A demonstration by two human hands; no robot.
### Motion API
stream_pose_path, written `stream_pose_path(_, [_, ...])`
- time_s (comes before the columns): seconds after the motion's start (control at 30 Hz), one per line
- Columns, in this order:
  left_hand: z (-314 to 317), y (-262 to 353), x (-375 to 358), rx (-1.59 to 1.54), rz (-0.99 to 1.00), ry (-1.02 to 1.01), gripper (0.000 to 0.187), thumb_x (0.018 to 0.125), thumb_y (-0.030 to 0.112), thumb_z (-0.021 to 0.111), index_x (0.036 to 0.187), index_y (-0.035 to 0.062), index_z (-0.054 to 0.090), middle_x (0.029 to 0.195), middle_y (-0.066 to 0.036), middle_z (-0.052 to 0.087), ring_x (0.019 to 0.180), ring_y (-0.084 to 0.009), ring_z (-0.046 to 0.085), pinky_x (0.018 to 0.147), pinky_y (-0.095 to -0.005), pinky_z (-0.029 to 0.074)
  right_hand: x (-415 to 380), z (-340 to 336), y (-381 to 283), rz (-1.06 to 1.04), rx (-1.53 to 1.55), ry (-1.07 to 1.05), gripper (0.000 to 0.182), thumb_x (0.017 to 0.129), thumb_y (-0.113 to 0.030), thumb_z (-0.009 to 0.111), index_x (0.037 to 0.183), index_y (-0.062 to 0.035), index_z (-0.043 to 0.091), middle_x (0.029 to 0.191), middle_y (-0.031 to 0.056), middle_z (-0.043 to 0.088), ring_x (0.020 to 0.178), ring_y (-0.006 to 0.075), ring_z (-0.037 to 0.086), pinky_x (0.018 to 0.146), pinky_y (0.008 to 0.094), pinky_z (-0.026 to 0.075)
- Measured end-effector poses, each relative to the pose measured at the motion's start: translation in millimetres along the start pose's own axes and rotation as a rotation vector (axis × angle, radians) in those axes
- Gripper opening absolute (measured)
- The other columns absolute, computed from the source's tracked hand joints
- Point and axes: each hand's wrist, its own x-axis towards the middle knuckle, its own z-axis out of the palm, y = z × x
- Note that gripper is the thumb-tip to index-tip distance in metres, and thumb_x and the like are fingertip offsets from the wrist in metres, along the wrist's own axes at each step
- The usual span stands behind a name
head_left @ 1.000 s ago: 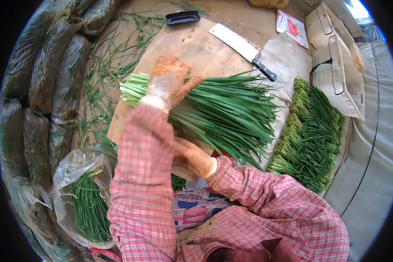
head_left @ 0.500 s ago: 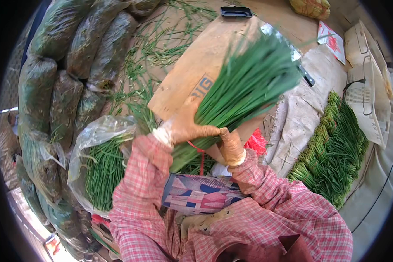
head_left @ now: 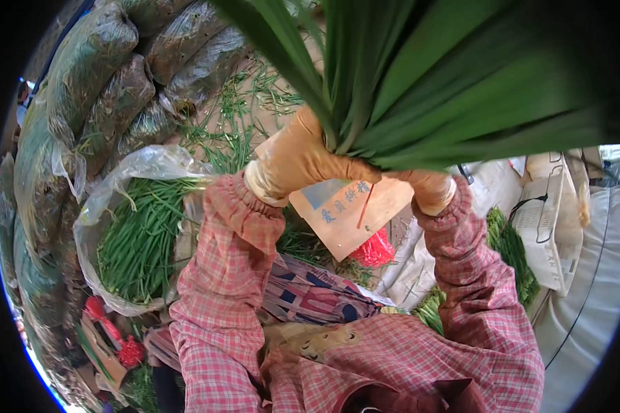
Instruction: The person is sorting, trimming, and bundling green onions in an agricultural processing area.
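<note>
A large bunch of green chives is raised close to the camera, its leaves fanning up and right and blurred at the far right. My left hand, in a tan glove, is closed around the lower left of the bunch. My right hand, gloved too, grips its right side, with the fingers partly hidden by leaves. A thin red tie hangs below the hands. Behind it lies a brown cardboard sheet with printed characters, and a heap of red ties is at its lower edge.
An open clear plastic bag holding chives stands at my left. Stuffed plastic sacks are piled behind it. Loose leaf scraps litter the floor. To the right are more chive bunches and a white plastic crate.
Both hands have lifted the bunch up toward the camera, away from the cardboard. The leaves now cover the upper right of the view. The camera view has also shifted.
</note>
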Motion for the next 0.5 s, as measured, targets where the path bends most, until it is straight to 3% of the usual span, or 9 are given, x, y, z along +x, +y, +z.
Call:
stream_pose_path(0.1, [4.6, -45.4, -12.4, -0.209, 0.054, 0.020, 0.068, 0.059, 0.008, 0.079, 0.117, 0.0016, 0.045, 0.106, -0.004, 0.056, 0.097, -0.0136, 0.051, 0.083, -0.0282, 0.043, -17.1, 24.9, 0.1, 0.060, 0.123, 0.004, 0.049, 0.058, -0.017, 0.080, 0.099, -0.0029, 0.057, 0.095, 0.0077, 0.060, 0.086, 0.0183, 0.057, 0.074, 0.0298, 0.046])
stream_pose_path(0.2, [0.6, -69.4, -4.6, 0.046, -0.020, 0.104, 0.059, 0.063, 0.008, 0.077, 0.115, 0.0013, 0.048, 0.102, -0.004, 0.059, 0.095, -0.0147, 0.053, 0.082, -0.0281, 0.043, -16.9, 35.9, 7.0, 0.208, 0.508, 0.071, 0.052, 0.058, -0.015, 0.080, 0.102, -0.0020, 0.056, 0.097, 0.0074, 0.059, 0.089, 0.0179, 0.056, 0.077, 0.0303, 0.045])
stream_pose_path(0.23, [16.3, -51.9, 0.2, -0.304, 0.077, 0.153, 0.052, 0.066, 0.008, 0.075, 0.112, 0.0016, 0.051, 0.101, -0.004, 0.060, 0.091, -0.0151, 0.055, 0.080, -0.0279, 0.044, -12.8, 28.1, 9.6, 0.264, 0.614, 0.067, 0.053, 0.058, -0.015, 0.080, 0.102, -0.0017, 0.055, 0.098, 0.0074, 0.059, 0.090, 0.0178, 0.055, 0.078, 0.0305, 0.044])
stream_pose_path(0.37, [24.2, -26.1, 0.2, -0.323, 0.006, 0.181, 0.053, 0.066, 0.009, 0.075, 0.113, 0.0004, 0.050, 0.103, -0.005, 0.059, 0.093, -0.0139, 0.054, 0.081, -0.0278, 0.044, -15.1, 3.6, 1.7, 0.376, 0.835, 0.062, 0.056, 0.058, -0.013, 0.080, 0.106, -0.0004, 0.053, 0.100, 0.0071, 0.057, 0.093, 0.0173, 0.053, 0.081, 0.0311, 0.043])
stream_pose_path(0.43, [19.4, -31.2, -5.2, -0.341, -0.029, 0.143, 0.053, 0.067, 0.009, 0.074, 0.113, -0.0001, 0.050, 0.103, -0.005, 0.059, 0.094, -0.0138, 0.054, 0.082, -0.0281, 0.044, -27.4, 25.0, 9.3, 0.340, 0.865, 0.162, 0.058, 0.058, -0.012, 0.079, 0.107, 0.0002, 0.052, 0.102, 0.0069, 0.057, 0.094, 0.0171, 0.052, 0.083, 0.0315, 0.042])
stream_pose_path(0.5, [26.3, -51.7, -9.0, -0.298, 0.156, 0.254, 0.053, 0.068, 0.010, 0.073, 0.114, -0.0004, 0.049, 0.103, -0.005, 0.059, 0.094, -0.0139, 0.054, 0.082, -0.0283, 0.044, -35.7, 38.2, 12.8, 0.306, 0.850, 0.205, 0.059, 0.058, -0.011, 0.079, 0.109, 0.0009, 0.051, 0.103, 0.0067, 0.056, 0.096, 0.0169, 0.051, 0.084, 0.0318, 0.041])
